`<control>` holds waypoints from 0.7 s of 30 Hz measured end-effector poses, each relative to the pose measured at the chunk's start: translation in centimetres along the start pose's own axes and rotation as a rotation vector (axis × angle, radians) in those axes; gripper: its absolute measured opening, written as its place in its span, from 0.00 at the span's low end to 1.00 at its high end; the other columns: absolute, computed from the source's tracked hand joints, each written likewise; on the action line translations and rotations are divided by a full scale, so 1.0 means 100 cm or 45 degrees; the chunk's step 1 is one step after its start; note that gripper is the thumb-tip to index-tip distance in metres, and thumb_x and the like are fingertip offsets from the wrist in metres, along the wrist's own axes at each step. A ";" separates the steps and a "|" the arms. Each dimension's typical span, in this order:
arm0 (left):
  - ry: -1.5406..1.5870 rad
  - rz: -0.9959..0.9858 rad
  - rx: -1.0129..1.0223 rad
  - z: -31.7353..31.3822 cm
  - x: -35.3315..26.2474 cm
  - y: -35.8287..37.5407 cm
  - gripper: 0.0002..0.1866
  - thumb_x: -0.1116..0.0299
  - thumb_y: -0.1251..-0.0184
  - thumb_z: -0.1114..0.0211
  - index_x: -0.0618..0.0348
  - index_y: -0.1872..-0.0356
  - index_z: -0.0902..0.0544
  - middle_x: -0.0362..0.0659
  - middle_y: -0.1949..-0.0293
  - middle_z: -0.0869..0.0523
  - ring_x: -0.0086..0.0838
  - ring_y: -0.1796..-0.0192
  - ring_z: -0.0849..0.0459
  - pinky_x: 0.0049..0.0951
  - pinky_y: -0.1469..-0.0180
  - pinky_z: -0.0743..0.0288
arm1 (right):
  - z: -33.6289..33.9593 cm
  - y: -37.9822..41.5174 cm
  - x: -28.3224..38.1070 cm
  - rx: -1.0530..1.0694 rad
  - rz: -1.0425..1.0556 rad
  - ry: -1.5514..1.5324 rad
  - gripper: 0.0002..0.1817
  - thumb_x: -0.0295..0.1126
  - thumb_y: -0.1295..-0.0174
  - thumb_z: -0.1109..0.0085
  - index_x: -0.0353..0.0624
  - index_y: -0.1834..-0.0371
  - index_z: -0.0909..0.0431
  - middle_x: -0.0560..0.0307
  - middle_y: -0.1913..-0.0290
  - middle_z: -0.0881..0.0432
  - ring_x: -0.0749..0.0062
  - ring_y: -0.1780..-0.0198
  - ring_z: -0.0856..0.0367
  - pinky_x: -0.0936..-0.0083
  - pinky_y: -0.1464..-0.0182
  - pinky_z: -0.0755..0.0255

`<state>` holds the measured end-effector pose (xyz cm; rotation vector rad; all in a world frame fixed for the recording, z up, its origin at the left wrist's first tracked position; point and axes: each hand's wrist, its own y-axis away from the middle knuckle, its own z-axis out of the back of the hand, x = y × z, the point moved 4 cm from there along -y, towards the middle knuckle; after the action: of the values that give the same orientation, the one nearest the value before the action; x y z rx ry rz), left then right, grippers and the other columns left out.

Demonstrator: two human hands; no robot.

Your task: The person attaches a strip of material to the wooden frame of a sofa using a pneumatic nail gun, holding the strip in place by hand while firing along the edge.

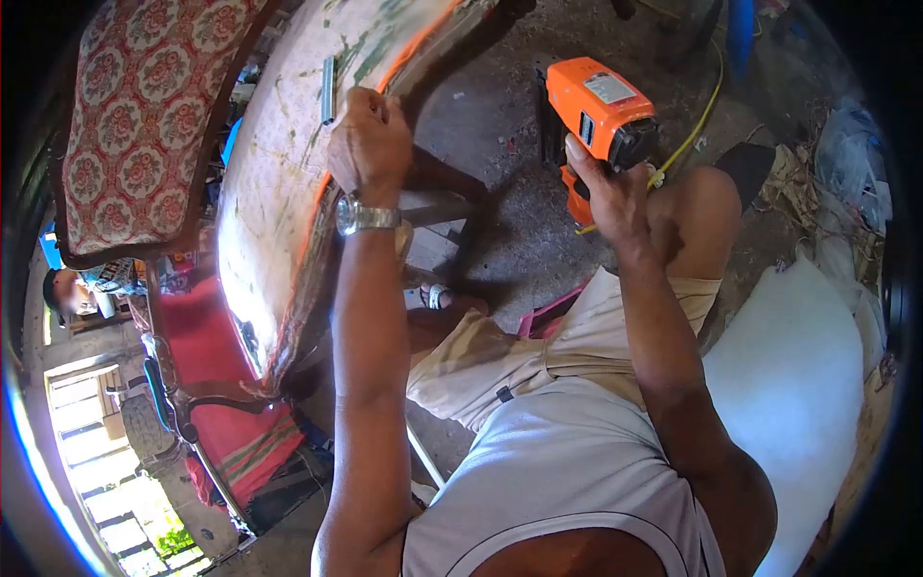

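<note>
My left hand (370, 144), with a metal watch (367, 215) at the wrist, is curled closed at the orange-edged rim of a pale, stained curved seat panel (279, 144). Whatever its fingers hold is hidden. Just left of the knuckles, a narrow grey strip of staples (329, 88) lies on the panel. My right hand (615, 197) is wrapped round the grip of an orange staple gun (598, 101), thumb along its side. The gun is above my bent knee, over the dark floor.
A yellow air hose (700, 135) runs across the floor by the gun. Floral upholstery (135, 125) stands at upper left, and a red-covered chair (202, 322) below it. A white sack (793, 375) lies at right beside plastic bags (851, 159). Another person (82, 288) is at far left.
</note>
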<state>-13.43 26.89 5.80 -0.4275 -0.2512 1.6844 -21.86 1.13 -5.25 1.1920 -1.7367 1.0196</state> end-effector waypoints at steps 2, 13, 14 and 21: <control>0.070 -0.010 0.004 0.000 0.000 -0.001 0.13 0.53 0.29 0.29 0.51 0.56 0.11 0.50 0.67 0.08 0.48 0.64 0.08 0.47 0.61 0.18 | -0.001 -0.002 -0.004 0.005 0.019 0.009 0.16 0.30 0.30 0.27 0.38 0.43 0.17 0.62 0.50 0.13 0.78 0.51 0.17 0.74 0.44 0.23; -0.106 -0.151 -0.051 -0.008 0.001 0.004 0.11 0.53 0.25 0.33 0.43 0.53 0.09 0.50 0.70 0.09 0.48 0.65 0.08 0.48 0.63 0.17 | -0.048 -0.018 -0.031 0.149 0.418 0.255 0.12 0.26 0.33 0.25 0.36 0.50 0.15 0.59 0.54 0.10 0.76 0.53 0.13 0.72 0.49 0.18; -0.101 -0.151 -0.047 -0.006 0.000 0.004 0.11 0.53 0.26 0.33 0.43 0.54 0.09 0.50 0.70 0.09 0.48 0.65 0.08 0.48 0.63 0.17 | -0.053 -0.018 -0.036 0.167 0.474 0.301 0.12 0.26 0.33 0.24 0.36 0.50 0.15 0.58 0.54 0.10 0.76 0.53 0.12 0.72 0.49 0.17; -0.008 -0.215 -0.144 -0.007 0.004 0.006 0.10 0.54 0.27 0.31 0.45 0.57 0.08 0.50 0.71 0.09 0.47 0.67 0.08 0.45 0.64 0.17 | -0.071 -0.022 -0.051 0.179 0.582 0.678 0.17 0.32 0.41 0.18 0.40 0.52 0.14 0.51 0.58 0.08 0.64 0.57 0.06 0.68 0.54 0.16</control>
<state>-13.73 27.10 4.90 -0.4721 -0.3782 1.5110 -17.35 8.78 -6.79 0.5233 -1.5424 1.5834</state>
